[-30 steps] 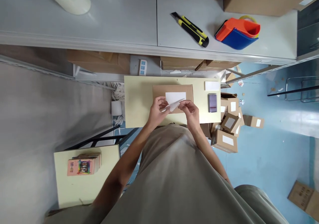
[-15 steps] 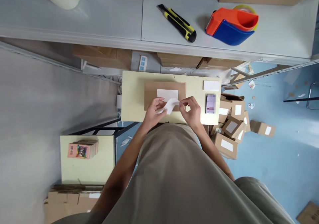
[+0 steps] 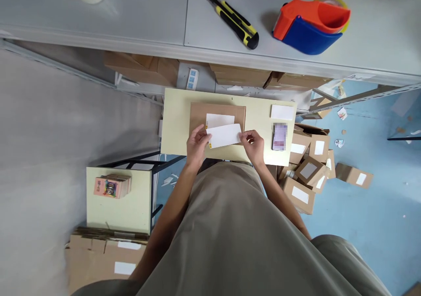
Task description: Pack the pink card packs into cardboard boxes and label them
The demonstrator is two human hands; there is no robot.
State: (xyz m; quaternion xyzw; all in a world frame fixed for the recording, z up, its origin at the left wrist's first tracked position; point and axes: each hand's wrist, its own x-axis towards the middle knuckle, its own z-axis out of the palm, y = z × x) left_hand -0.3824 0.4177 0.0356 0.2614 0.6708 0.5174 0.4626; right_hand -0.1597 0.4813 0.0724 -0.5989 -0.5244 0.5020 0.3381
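Note:
A white slip of paper is stretched between my two hands, above the near edge of a flat cardboard box. My left hand pinches its left end, where a small yellow mark shows. The right end is pinched by the fingertips of my right hand. On top of the box lies a white label, partly covered by the slip. The box rests on a pale yellow table.
A phone and a white pad lie at the table's right. On the shelf beyond are a utility knife and a tape dispenser. Labelled boxes are piled right; books sit on a lower table left.
The slip was curled and bent between my hands; now it is pulled out flat, with its face showing. My left hand has turned slightly. The whole view has shifted a little.

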